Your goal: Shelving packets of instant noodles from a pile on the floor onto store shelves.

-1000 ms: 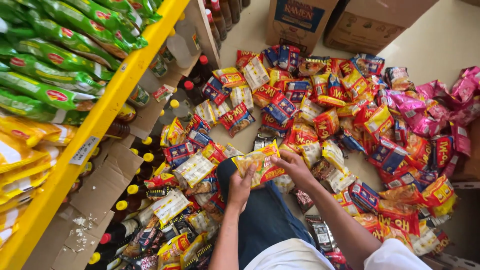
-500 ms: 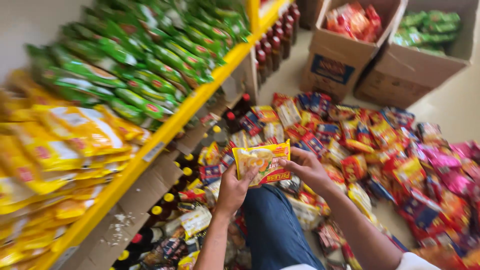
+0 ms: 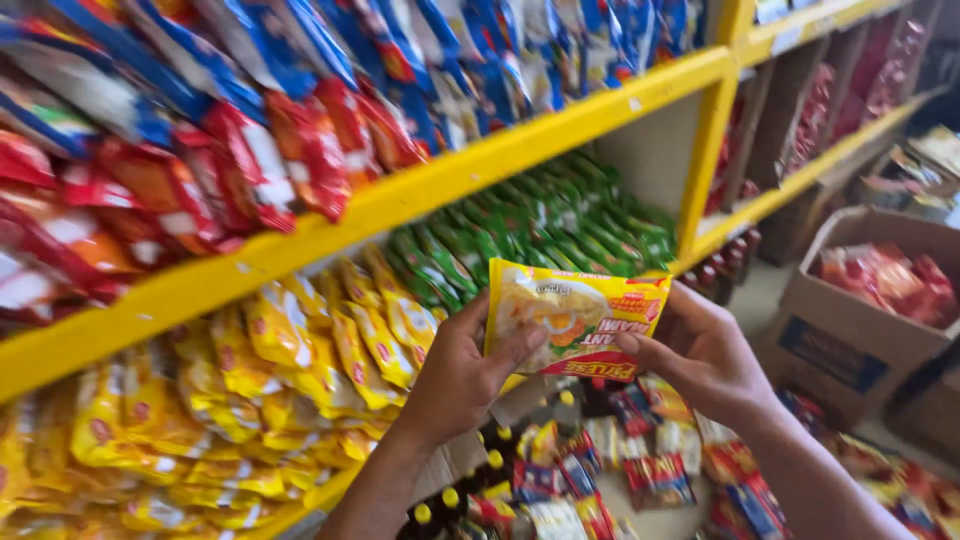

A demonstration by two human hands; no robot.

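Yellow shelving point(image 3: 560, 125) fills the shop aisle: red and blue packets point(image 3: 300, 90) on the upper tier, yellow packets point(image 3: 300, 350) and green packets point(image 3: 540, 225) below. Floor strewn with loose packets point(image 3: 640, 460); dark bottles with yellow caps point(image 3: 480, 480) beneath the shelf; cardboard box point(image 3: 850, 330) at right. Left hand point(image 3: 460, 375) and right hand point(image 3: 700, 355) both grip one yellow noodle packet point(image 3: 575, 315), held up in front of the green row.

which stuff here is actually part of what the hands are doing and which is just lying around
In hand:
yellow noodle packet, held by left hand and right hand
yellow packets on the shelf

Lying about:
green packets
cardboard box
floor packets
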